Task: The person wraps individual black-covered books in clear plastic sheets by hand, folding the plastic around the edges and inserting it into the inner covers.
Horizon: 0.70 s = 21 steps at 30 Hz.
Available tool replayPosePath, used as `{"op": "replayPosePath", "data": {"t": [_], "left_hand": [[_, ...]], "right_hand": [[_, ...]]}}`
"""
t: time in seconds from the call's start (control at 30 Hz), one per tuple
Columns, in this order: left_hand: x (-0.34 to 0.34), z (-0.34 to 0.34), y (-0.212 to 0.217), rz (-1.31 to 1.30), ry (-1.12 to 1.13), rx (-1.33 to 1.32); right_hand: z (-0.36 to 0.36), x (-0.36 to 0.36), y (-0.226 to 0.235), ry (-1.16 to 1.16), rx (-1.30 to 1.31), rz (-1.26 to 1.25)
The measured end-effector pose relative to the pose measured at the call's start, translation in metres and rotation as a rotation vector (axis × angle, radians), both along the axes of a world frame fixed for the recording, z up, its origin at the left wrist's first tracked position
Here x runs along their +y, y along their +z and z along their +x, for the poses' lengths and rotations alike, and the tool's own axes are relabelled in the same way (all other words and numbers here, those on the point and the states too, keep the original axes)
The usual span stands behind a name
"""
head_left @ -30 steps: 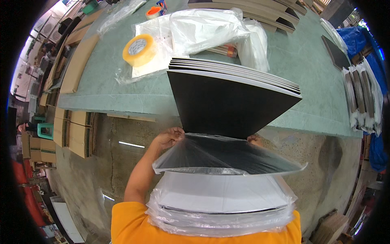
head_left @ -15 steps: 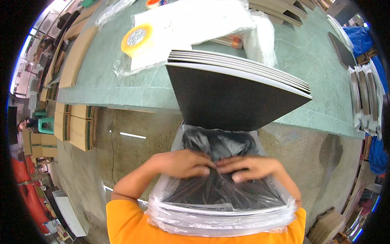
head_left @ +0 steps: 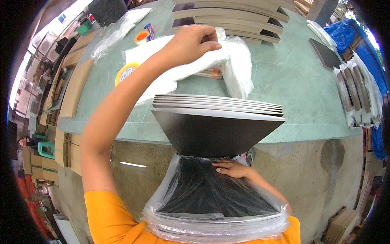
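Note:
Close to my body lies a pile of black boards in clear plastic bags (head_left: pixel 195 191). My right hand (head_left: pixel 229 168) rests open on the top bag near its far end, fingers stretched out. Just beyond it, several bare black boards with pale edges (head_left: pixel 215 130) are stacked at the table's near edge. My left arm reaches far over the table. My left hand (head_left: pixel 199 42) is at the far corner of the white plastic sheets (head_left: pixel 166 77), fingers curled and thumb close to the fingertips. Whether it pinches a sheet cannot be made out.
On the green table (head_left: pixel 292 93) are a yellow tape roll (head_left: pixel 125 73), a tape dispenser (head_left: pixel 146 35) and stacked grey boards (head_left: pixel 235 18) at the back. Bagged boards (head_left: pixel 353 91) stand at the right edge. Cardboard pieces (head_left: pixel 77 87) lie left.
My left hand has left the bagged board and stretched forward over the white sheets. My right hand has slid a little toward the bag's far end. The view has tilted upward.

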<state>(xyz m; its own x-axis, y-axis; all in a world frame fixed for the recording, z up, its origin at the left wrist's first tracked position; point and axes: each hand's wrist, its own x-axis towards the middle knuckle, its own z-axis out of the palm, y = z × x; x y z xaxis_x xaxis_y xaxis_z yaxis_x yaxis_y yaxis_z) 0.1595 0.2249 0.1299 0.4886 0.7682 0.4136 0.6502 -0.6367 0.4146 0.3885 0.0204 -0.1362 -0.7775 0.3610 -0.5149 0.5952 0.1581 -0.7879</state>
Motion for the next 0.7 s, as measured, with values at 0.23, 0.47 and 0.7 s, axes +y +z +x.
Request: {"op": "replayPosePath", "data": {"t": [0.23, 0.47, 0.7], "left_hand": [[0.084, 0.057, -0.059, -0.113, 0.017, 0.292], [0.076, 0.064, -0.057, -0.15, -0.066, 0.675], [0.109, 0.045, -0.033, -0.123, 0.24, 0.089]], "right_hand": [[0.006, 0.0, -0.008, -0.017, -0.006, -0.007], [0.008, -0.003, -0.01, -0.059, 0.003, -0.008], [0.008, -0.005, -0.01, -0.066, -0.022, 0.014]]}}
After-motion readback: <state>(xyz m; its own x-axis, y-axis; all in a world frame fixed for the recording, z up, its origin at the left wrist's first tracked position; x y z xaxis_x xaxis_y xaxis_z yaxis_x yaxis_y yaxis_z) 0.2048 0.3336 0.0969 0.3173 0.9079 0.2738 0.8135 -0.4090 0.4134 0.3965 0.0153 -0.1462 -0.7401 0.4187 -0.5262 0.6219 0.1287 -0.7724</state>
